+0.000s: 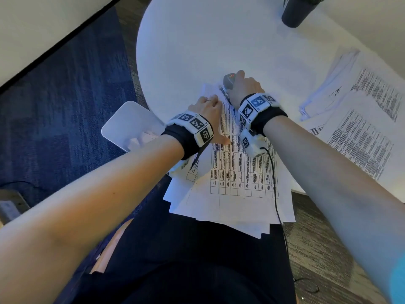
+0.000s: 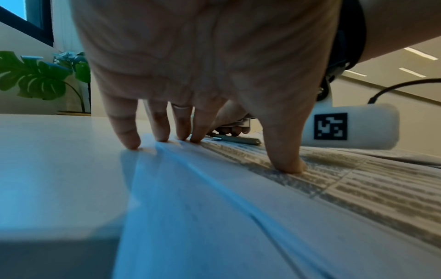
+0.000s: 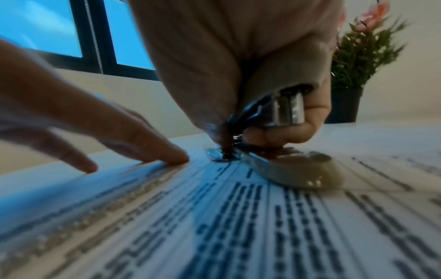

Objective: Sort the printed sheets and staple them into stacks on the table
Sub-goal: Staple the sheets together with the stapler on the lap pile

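Observation:
A stack of printed sheets [image 1: 238, 176] with a grid of text lies on the white round table [image 1: 197, 40], and its near end hangs over the table's front edge. My left hand [image 1: 208, 113] presses the stack's far left corner with spread fingertips [image 2: 126, 136] and the thumb. My right hand [image 1: 243, 88] grips a grey stapler [image 1: 229, 81] at the stack's far corner. In the right wrist view the stapler [image 3: 286, 109] is tilted up in my fist, and its base rests on the top sheet [image 3: 238, 226]. My left fingers [image 3: 167, 152] lie just left of it.
More printed sheets [image 1: 361, 119] are spread loosely on the table at the right. A dark plant pot [image 1: 293, 14] stands at the far right. A white chair [image 1: 129, 126] sits left of the table, over blue carpet. A cable runs from my right wrist across the stack.

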### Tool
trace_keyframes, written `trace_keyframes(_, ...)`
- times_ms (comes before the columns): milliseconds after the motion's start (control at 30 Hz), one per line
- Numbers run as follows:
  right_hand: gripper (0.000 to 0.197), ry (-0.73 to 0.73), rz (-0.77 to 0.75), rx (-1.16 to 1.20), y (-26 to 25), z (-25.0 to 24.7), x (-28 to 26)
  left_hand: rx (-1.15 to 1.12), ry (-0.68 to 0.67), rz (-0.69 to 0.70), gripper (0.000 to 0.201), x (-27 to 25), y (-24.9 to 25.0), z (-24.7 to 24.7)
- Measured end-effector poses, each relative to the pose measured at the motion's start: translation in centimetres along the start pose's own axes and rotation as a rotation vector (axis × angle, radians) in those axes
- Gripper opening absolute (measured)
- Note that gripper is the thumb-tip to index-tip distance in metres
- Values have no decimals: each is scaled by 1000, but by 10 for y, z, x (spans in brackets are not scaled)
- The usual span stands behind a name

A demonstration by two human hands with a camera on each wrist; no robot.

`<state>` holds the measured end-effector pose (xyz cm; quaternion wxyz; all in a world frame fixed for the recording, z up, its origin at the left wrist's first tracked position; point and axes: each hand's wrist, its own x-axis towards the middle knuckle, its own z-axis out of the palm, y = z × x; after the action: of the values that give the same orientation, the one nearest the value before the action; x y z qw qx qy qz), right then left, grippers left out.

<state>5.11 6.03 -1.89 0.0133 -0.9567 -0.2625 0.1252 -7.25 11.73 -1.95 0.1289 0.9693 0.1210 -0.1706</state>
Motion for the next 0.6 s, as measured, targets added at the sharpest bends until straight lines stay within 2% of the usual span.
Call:
trace_keyframes(233, 39, 4, -56, -30, 9, 1, -4, 79, -101, -47, 143, 13, -10, -9)
trace_keyframes(467, 37, 40, -51, -14, 3, 5, 2, 86, -54, -38, 150, 13, -13, -9)
trace_keyframes(600, 41, -16, -21, 22, 0, 1, 10, 88, -47, -48, 150, 13, -12, -12)
